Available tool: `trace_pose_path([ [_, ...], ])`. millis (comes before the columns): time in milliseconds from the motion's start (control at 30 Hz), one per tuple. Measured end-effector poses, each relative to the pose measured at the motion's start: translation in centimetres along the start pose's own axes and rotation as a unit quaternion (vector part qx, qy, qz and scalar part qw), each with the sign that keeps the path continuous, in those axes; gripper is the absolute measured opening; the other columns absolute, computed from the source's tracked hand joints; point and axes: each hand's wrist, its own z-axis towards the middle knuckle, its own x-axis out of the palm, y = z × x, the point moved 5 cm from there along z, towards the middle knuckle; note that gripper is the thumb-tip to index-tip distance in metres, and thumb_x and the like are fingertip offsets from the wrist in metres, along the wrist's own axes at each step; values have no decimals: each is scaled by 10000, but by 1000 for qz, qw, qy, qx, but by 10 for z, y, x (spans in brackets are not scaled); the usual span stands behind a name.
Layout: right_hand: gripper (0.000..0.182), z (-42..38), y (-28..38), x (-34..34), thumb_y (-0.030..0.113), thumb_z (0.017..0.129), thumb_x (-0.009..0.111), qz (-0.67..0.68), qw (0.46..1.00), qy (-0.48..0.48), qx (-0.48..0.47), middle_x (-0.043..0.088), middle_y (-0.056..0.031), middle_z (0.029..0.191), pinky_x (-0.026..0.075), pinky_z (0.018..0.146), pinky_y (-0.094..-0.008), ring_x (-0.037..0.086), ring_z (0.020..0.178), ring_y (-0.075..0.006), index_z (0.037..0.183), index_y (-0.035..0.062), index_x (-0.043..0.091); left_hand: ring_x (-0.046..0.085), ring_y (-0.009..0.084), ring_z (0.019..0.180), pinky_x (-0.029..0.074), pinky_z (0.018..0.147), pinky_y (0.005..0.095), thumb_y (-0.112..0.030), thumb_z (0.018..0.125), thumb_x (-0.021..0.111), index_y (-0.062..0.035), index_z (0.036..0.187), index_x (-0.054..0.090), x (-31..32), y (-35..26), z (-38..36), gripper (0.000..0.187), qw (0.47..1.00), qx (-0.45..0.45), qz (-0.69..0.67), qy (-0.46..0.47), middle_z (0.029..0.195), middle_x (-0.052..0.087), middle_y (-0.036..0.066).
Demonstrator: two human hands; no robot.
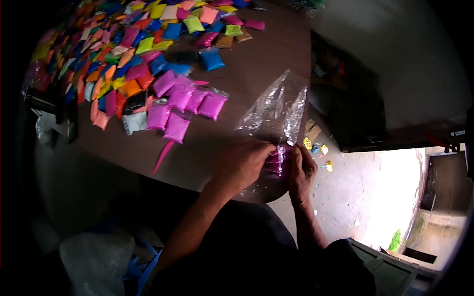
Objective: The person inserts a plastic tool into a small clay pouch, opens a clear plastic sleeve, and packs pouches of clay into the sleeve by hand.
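Note:
Both hands work at a clear plastic bag (pixel 276 106) near the table's right front corner. My left hand (pixel 249 160) is closed on the bag's left side, fingers pinched together. On the other side my right hand (pixel 302 170) grips the bag's edge with thumb and fingers. Purple packets (pixel 276 162) show inside the bag between the hands. The bag's long upper part lies flat across the tabletop, away from me. To the left of my hands sits a group of purple packets (pixel 181 93), with a thin pink strip (pixel 162 157) beside them.
A large heap of small colourful packets (pixel 133 44) covers the far left of the brown table (pixel 261 49). On the floor at the right lie several scraps (pixel 316 146). A blue chair (pixel 143 261) with a pale bag (pixel 96 261) stands at lower left.

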Motion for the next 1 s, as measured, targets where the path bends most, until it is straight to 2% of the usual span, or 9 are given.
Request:
trace_pose_path([
  [33,339,-1,1,1,210,1101,611,-8,1000,-1,-10,649,40,935,427,710,-209,526,814,-44,1263,-77,693,744,295,979,600,842,402,-49,921,727,-97,1089,757,-1,-1,-1,177,1000,2,-11,1,1036,775,85],
  [233,319,-14,5,6,184,1091,599,-99,992,23,-78,693,-48,1056,486,849,-261,604,945,-111,1243,-83,684,736,315,991,595,862,411,-22,913,738,-59,1108,747,-10,1,-25,199,999,18,-35,-3,1061,768,116],
  [400,264,-14,12,9,132,1033,651,-50,998,20,-34,675,-142,1092,483,952,-322,634,1034,-206,1215,-41,729,710,349,1047,586,885,439,-64,891,772,-41,1107,739,-71,-9,-30,219,994,10,68,-81,1158,737,145],
  [500,264,-14,10,10,126,1033,648,-56,997,14,-43,678,-140,1096,482,961,-324,634,1045,-208,1218,-45,726,698,384,1008,573,873,441,-130,947,749,-25,1123,736,-126,23,-38,206,963,-92,180,-180,1107,730,180],
  [567,301,-14,7,8,163,1084,595,-89,993,24,-77,706,-101,1145,486,959,-310,641,1051,-165,1263,-57,695,710,388,955,565,825,467,-158,954,734,-15,1150,721,-164,43,-34,243,929,-57,284,-231,1094,734,196],
  [767,279,-14,-2,6,132,1064,627,-60,995,14,-74,693,-83,1117,481,950,-288,635,1040,-151,1242,-70,699,726,367,886,565,779,457,-162,941,741,-52,1166,720,-189,75,-27,251,892,-215,363,-159,1075,742,210],
  [867,266,-15,0,6,115,1056,638,-70,995,8,-72,685,-75,1105,479,947,-277,632,1036,-143,1238,-67,704,717,333,843,569,788,419,-140,908,780,-25,1208,692,-191,92,-40,332,922,-197,253,-218,980,734,174],
  [933,225,-15,5,8,102,1021,664,-30,999,1,-44,681,-132,1066,467,968,-320,630,1045,-217,1164,-61,728,666,183,777,538,736,318,-67,896,793,-14,1201,688,-193,113,-53,326,940,-225,7,-258,898,708,76],
  [1000,222,-15,3,9,101,1020,665,-34,998,1,-48,681,-133,1065,464,965,-320,623,1040,-216,1159,-60,729,632,138,779,516,728,282,-46,900,791,-7,1214,679,-196,118,-66,336,936,-251,-33,-244,897,685,40],
])
